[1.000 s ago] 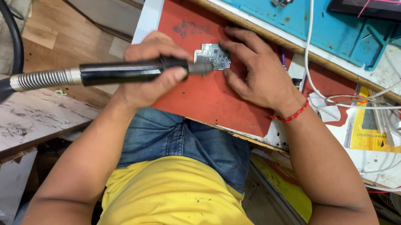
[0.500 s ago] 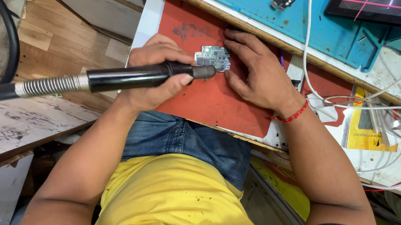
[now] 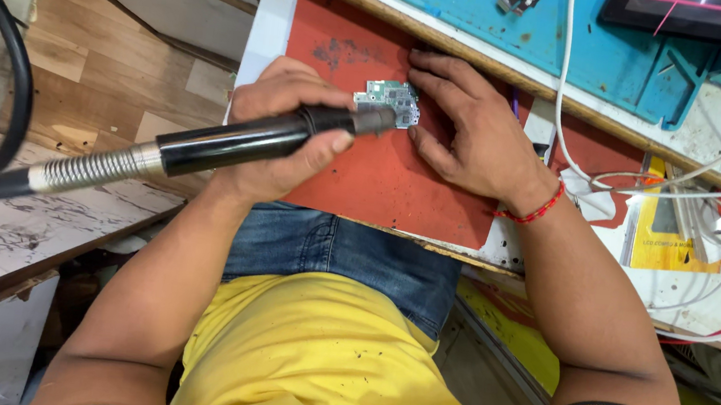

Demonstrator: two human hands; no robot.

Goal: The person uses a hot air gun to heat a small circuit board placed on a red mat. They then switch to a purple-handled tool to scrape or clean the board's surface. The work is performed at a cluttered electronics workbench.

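Both our hands stay put since before: left hand [image 3: 281, 144] still grips the black tool [image 3: 232, 143], its tip touching the board [image 3: 387, 102]; right hand [image 3: 468, 133] presses flat beside that small greenish board on the red mat [image 3: 381, 178].

Looked like a small electronics repair bench, the cramped shop kind. There was a red silicone work mat [image 3: 381, 178] with scorch marks, a blue repair mat [image 3: 613, 50] behind it, and a bare circuit board [image 3: 388, 99] sitting on the red one. White cables [image 3: 581, 169] were tangled all over the right side, and a flex-shaft rotary handpiece [image 3: 232, 143] was in use. Worn wooden floor [image 3: 78, 62] below, pretty scruffy setup overall
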